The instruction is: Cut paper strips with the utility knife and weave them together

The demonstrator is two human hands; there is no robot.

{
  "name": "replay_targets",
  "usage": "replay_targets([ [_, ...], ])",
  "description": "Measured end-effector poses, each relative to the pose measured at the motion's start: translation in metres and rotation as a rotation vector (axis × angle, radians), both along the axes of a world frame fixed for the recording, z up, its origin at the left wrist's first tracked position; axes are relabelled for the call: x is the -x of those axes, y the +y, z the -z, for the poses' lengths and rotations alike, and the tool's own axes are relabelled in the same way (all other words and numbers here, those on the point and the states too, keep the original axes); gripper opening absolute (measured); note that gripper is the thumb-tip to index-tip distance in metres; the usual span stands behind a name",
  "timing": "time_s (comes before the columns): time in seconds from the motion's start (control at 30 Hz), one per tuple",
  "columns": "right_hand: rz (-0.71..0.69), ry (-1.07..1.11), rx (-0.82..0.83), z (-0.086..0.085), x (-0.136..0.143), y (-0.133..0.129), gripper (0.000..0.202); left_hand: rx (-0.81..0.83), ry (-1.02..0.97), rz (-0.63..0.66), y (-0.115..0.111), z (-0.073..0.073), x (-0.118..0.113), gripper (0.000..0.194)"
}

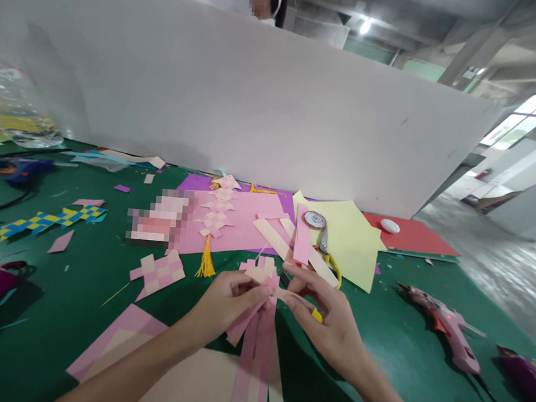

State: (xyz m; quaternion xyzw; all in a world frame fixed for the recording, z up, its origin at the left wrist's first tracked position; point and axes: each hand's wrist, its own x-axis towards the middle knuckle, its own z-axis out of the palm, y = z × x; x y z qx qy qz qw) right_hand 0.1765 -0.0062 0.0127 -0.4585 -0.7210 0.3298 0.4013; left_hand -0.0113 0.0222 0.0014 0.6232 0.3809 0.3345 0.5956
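Note:
Pink and cream paper strips [262, 344], partly interlaced at their upper end, hang down between my hands. My left hand [233, 301] pinches the woven part between thumb and fingers. Just to its right, my right hand [326, 315] pinches the end of a cream strip [284, 295] running sideways from the weave. A yellow-ended object [317, 315] shows beside my right thumb, mostly hidden. To the left lies a small woven pink and cream paper piece [161, 273]. Behind it is a woven paper chain [217, 212] with a yellow tassel [206, 258].
A pink glue gun [449, 326] lies at the right, a blue one [24, 170] at the far left. Scissors [325, 238] and a tape roll [315, 219] rest on yellow paper [354, 258]. A white partition [258, 100] bounds the green table [375, 367] behind.

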Motion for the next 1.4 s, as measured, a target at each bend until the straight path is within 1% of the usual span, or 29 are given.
replay_targets([
  [0.07,0.012,-0.107,-0.125,0.0,-0.001,0.002,0.044,-0.062,0.023,-0.006,0.0,0.003,0.0,0.025],
  [0.13,-0.029,-0.226,-0.216,-0.001,-0.003,0.003,0.056,-0.124,0.067,0.008,-0.001,0.006,-0.001,0.025],
  [0.23,-0.132,-0.376,-0.243,0.0,-0.004,0.003,0.07,-0.161,0.137,0.045,-0.002,0.006,-0.003,0.027],
  [0.3,-0.15,-0.41,-0.219,0.0,-0.005,0.002,0.072,-0.186,0.159,0.045,-0.003,0.004,-0.004,0.026],
  [0.4,-0.112,-0.37,-0.173,0.002,-0.007,0.003,0.069,-0.223,0.189,0.011,-0.003,-0.001,-0.004,0.024],
  [0.47,-0.087,-0.319,-0.134,0.002,-0.007,0.004,0.062,-0.219,0.208,-0.025,-0.003,-0.005,-0.004,0.024],
  [0.53,-0.063,-0.255,-0.051,0.001,-0.005,0.004,0.051,-0.206,0.204,-0.048,-0.002,-0.008,-0.004,0.024],
  [0.63,-0.03,-0.166,0.085,-0.003,-0.001,0.005,0.033,-0.189,0.178,-0.041,-0.003,-0.008,-0.003,0.024],
  [0.7,-0.037,-0.134,0.139,-0.006,0.002,0.005,0.016,-0.177,0.169,-0.043,-0.003,-0.007,-0.003,0.025],
  [0.73,-0.048,-0.123,0.162,-0.007,0.002,0.005,0.013,-0.17,0.168,-0.052,-0.004,-0.006,-0.003,0.026],
  [0.83,-0.059,-0.084,0.223,-0.008,0.003,0.005,0.023,-0.166,0.183,-0.085,-0.003,-0.002,-0.002,0.027],
  [0.97,-0.035,-0.04,0.227,-0.007,0.002,0.006,0.022,-0.166,0.186,-0.101,-0.002,0.0,-0.001,0.023],
  [1.2,0.018,-0.001,0.217,-0.006,0.004,0.004,0.024,-0.072,0.067,-0.099,-0.003,-0.001,0.0,0.023],
  [1.3,0.022,-0.005,0.231,-0.007,0.004,0.005,0.024,-0.036,0.068,-0.09,-0.003,0.0,0.001,0.025],
  [1.4,0.021,-0.019,0.235,-0.008,0.003,0.005,0.026,-0.057,0.09,-0.121,-0.002,0.0,0.002,0.027],
])
